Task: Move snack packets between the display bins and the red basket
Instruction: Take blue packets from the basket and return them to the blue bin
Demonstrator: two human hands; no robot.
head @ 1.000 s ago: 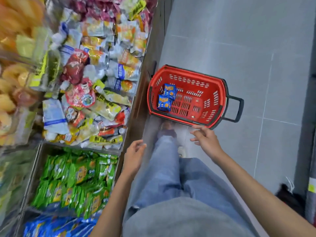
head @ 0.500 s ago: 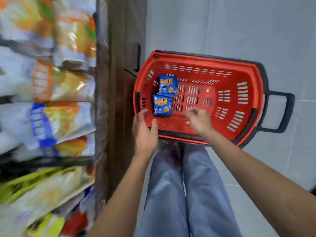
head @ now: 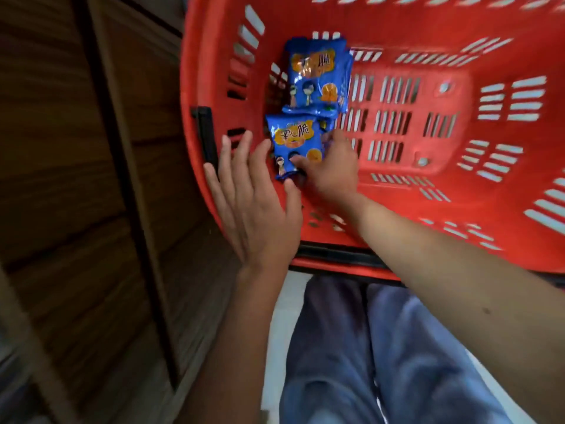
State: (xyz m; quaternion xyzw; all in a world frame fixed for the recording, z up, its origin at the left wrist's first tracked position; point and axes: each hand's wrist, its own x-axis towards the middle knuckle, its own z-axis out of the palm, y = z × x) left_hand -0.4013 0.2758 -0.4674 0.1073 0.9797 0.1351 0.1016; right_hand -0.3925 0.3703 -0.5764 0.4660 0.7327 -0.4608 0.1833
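Head camera looks steeply down. Dark wooden panelling (head: 91, 185) with a vertical black strip fills the whole left side and stands hard against the left wall of the basket. At the near edge are the person's legs in blue jeans (head: 412, 362), with a pale strip of floor (head: 282, 319) between them and the wood. Both forearms reach out over the legs and cross the near rim of the basket.

The red basket (head: 397, 26) takes up the right and far part of the view, its walls and bottom slotted. A black band (head: 336, 259) runs along its near rim and a black handle mount (head: 207, 134) sits on its left rim. Two blue snack packets lie in its left part, printed side up. The far packet (head: 318, 75) lies flat by the left wall. The near packet (head: 293, 142) overlaps the far one's near edge and is tilted a little.

The left hand (head: 256, 209) is spread flat, fingers straight and apart, over the left near corner of the basket. Its fingertips lie just beside the near packet's left edge; whether they touch it cannot be told. The right hand (head: 331, 171) is inside the basket and pinches the near packet at its near right corner, thumb on the printed face and fingers curled round the right edge.
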